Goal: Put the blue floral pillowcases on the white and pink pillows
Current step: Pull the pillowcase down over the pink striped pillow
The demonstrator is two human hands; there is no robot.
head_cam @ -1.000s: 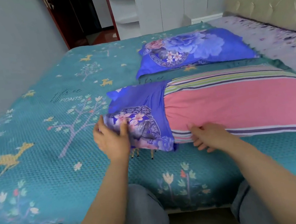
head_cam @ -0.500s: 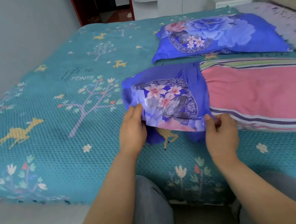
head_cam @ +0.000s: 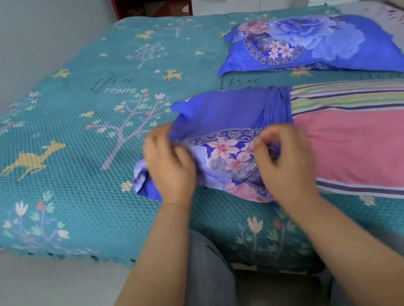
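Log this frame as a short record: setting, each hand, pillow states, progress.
setting: bed with teal bedspread
left hand: fingers curled on the bunched pillowcase, near its left edge
right hand: grip on the same pillowcase near its opening
striped pillow: pink and white, only its left end covered
finished pillow: fully cased, lying farther back on the bed
progress: one done, second barely started
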